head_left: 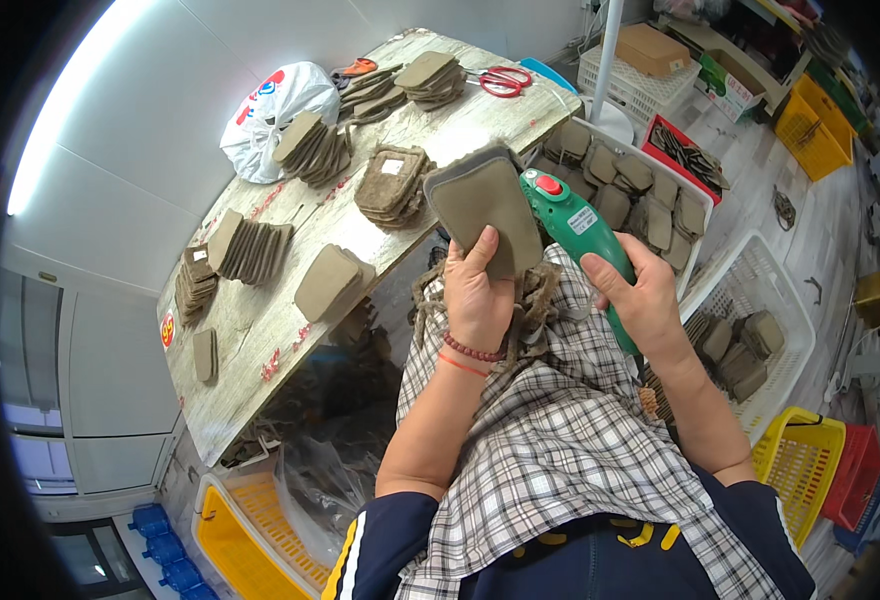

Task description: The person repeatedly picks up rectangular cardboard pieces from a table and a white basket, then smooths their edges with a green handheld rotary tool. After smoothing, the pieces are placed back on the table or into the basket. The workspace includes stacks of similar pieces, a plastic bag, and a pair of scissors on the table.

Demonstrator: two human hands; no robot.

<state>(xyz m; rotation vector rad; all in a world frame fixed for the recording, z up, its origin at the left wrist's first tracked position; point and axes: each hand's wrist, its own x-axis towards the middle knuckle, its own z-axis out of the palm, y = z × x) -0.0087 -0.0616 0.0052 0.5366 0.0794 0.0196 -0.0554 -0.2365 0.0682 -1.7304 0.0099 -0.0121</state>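
My left hand point(478, 305) grips an olive-brown padded fabric piece point(482, 205) with rounded corners, thumb on its face and fingers behind; a darker layer shows along its upper edge. My right hand point(642, 295) is wrapped round a green handheld power tool point(582, 228) with a red button, probably an electric cutter. The tool's head lies at the piece's right edge; whether it touches cannot be made out. Brown fuzzy fabric strips point(537, 310) hang over my checked apron point(550, 420), below the piece.
On the worn table point(270, 345) stand several stacks of similar pads point(250, 248), a white plastic bag point(285, 120) and red-handled scissors point(505, 82). At right are a white crate point(760, 262) holding pads and a yellow basket point(802, 465). Another yellow basket point(260, 535) stands at lower left.
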